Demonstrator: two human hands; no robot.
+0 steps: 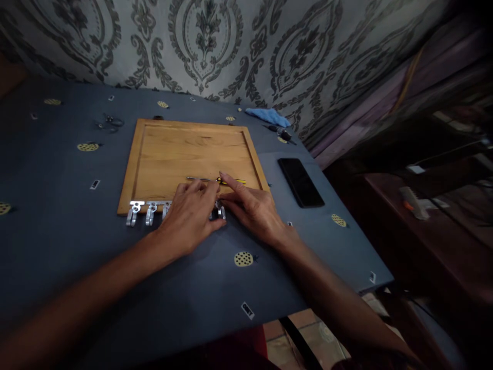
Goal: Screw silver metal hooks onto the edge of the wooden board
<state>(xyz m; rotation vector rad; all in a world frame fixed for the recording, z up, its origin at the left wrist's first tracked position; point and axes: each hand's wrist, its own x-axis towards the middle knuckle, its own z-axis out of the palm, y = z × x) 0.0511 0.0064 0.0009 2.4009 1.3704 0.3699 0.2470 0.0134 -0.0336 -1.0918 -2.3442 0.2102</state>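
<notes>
A framed wooden board (185,149) lies flat, with several silver metal hooks (151,213) in a row along its near edge. My left hand (192,213) is closed around the right part of that row, thumb below and fingers above, and hides some hooks. It grips the right-end metal hook (221,210). From the other side my right hand (252,208) meets the same hook, its fingertips together beside it; anything small between them is hidden. Just beyond both hands, a screwdriver (239,181) with a yellow and black handle rests on the board.
Right of the board lies a black phone (301,182). Farther back are a blue cloth (268,116) and what look like keys (283,133). Scissors (111,121) lie at the back left. The blue tablecloth (185,308) ends at the right, near a dark red surface (385,200).
</notes>
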